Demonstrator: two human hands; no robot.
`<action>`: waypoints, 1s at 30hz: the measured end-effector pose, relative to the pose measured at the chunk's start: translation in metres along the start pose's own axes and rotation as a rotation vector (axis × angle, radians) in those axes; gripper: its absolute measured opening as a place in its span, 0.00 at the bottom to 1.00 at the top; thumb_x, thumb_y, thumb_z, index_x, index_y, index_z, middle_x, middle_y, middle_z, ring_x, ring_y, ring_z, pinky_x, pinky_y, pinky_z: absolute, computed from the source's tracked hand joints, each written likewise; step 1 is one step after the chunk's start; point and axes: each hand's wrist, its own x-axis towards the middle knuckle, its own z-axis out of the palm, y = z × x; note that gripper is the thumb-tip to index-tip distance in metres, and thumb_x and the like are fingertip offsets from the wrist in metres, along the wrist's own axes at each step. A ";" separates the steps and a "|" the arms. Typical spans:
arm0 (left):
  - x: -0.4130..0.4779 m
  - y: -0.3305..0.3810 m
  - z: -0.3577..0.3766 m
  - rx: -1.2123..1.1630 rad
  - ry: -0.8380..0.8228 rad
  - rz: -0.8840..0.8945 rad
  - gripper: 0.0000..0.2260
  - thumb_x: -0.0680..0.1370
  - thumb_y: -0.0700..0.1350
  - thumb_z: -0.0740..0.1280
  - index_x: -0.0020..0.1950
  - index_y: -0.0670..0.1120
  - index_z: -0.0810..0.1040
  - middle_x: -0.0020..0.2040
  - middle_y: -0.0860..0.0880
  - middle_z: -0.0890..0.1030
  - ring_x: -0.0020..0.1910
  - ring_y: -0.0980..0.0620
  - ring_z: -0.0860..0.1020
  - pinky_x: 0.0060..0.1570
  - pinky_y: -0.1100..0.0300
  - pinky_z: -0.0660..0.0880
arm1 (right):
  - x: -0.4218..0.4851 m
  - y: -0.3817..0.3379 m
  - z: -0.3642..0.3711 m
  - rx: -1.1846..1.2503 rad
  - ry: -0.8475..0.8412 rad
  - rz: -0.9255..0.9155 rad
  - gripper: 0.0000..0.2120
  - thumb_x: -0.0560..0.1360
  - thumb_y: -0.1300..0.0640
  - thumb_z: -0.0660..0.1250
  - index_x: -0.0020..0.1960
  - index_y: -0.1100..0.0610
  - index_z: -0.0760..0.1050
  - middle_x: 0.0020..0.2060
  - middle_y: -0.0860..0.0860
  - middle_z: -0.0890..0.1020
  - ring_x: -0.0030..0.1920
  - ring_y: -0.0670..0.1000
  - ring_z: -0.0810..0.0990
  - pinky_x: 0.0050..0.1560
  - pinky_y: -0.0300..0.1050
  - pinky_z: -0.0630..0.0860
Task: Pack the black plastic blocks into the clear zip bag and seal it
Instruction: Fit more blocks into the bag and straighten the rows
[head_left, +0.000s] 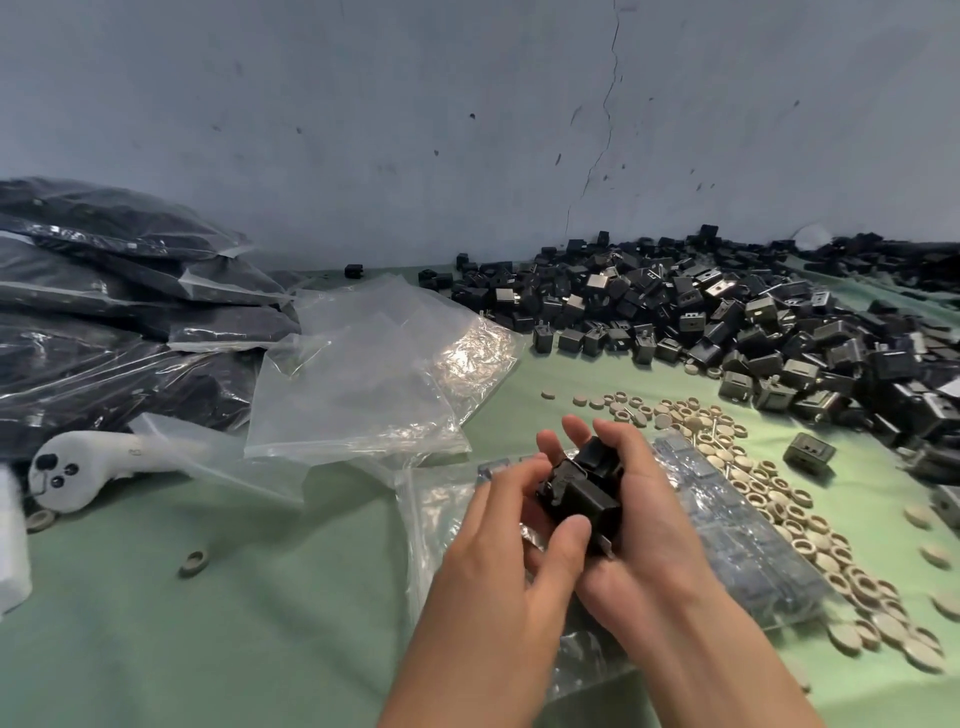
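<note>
Gripping, left hand (511, 525): fingers and thumb are curled round the held blocks (582, 493), which are pressed from the left.
Right hand (644, 519): the same cluster is cupped from the right, with fingers closed over its top.
Zip bag (737, 540): laid flat on the green cloth (208, 623) beneath both hands, seemingly part filled.
Loose pile (727, 322): heaped well apart, to the right.
Step done well: the cluster is best kept squared and tight, then slid in flat beside the blocks already bagged, so the seal strip is left free.
Hidden: the bag's mouth is covered by the hands, and the number of blocks held cannot be told.
</note>
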 end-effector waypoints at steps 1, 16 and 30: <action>-0.003 0.001 0.001 -0.018 -0.002 -0.012 0.16 0.77 0.63 0.62 0.63 0.72 0.64 0.56 0.68 0.74 0.51 0.64 0.78 0.50 0.64 0.77 | -0.004 0.000 0.001 -0.042 -0.008 -0.013 0.07 0.69 0.50 0.71 0.44 0.51 0.84 0.40 0.52 0.85 0.30 0.52 0.81 0.32 0.51 0.80; -0.025 -0.009 -0.050 -0.283 0.194 -0.290 0.09 0.71 0.56 0.71 0.50 0.63 0.79 0.41 0.57 0.84 0.37 0.62 0.81 0.38 0.66 0.75 | -0.020 0.007 -0.008 -0.104 0.132 -0.258 0.02 0.76 0.57 0.68 0.47 0.55 0.76 0.34 0.51 0.81 0.30 0.47 0.78 0.31 0.41 0.77; -0.034 -0.052 -0.062 0.152 0.075 -0.254 0.14 0.74 0.49 0.74 0.56 0.61 0.75 0.52 0.60 0.80 0.48 0.63 0.77 0.49 0.64 0.73 | -0.026 -0.009 -0.025 -0.074 0.134 -0.097 0.03 0.74 0.57 0.68 0.46 0.56 0.76 0.37 0.54 0.81 0.36 0.50 0.76 0.31 0.42 0.78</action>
